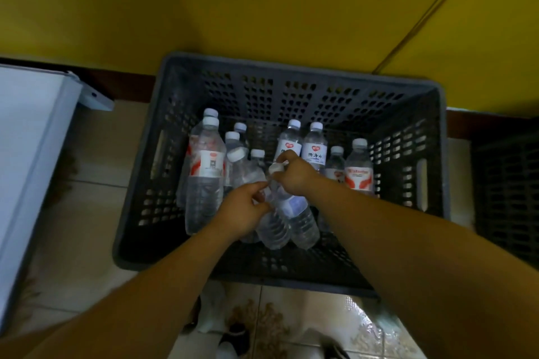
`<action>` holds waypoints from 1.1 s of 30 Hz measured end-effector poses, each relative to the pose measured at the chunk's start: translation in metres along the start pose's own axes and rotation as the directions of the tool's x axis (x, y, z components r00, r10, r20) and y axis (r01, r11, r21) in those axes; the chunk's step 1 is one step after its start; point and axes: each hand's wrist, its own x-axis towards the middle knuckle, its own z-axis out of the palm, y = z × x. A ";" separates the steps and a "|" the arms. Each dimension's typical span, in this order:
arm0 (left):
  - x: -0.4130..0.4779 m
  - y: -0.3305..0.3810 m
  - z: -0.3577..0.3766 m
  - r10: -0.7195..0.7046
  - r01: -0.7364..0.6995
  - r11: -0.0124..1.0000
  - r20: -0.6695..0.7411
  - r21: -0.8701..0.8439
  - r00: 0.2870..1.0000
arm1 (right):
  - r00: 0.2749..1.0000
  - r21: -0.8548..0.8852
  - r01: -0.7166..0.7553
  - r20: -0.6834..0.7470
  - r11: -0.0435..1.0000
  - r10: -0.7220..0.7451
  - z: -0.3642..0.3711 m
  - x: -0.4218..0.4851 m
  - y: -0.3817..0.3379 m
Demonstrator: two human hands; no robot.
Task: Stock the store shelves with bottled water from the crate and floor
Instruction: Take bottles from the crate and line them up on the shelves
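Inside the crate [137, 213], left hand [243, 211] pinches a near bottle [274, 232] at the neck; right hand [293, 176] grips a second bottle [302, 220] near its top. Recommend lifting both straight up, clear of the standing bottles [313, 146].

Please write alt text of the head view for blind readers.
Both hands reach into a dark crate of water bottles: the right hand grips a tilted bottle by its cap, the left hand pinches a second bottle at its top. It stands on tiles.
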 end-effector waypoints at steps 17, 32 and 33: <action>-0.122 0.093 -0.004 0.351 -0.342 0.867 -0.042 -0.363 0.935 | 0.682 0.295 0.585 -0.684 0.756 -0.260 -0.088 -0.238 -0.074; -0.382 0.157 -0.091 0.695 -0.769 0.577 -0.329 -0.276 0.639 | 0.403 0.139 0.824 -0.824 0.549 -0.398 -0.067 -0.484 -0.191; -0.395 0.154 -0.097 0.703 -0.777 0.576 -0.332 -0.253 0.629 | 0.385 0.167 0.861 -0.831 0.480 -0.402 -0.066 -0.496 -0.194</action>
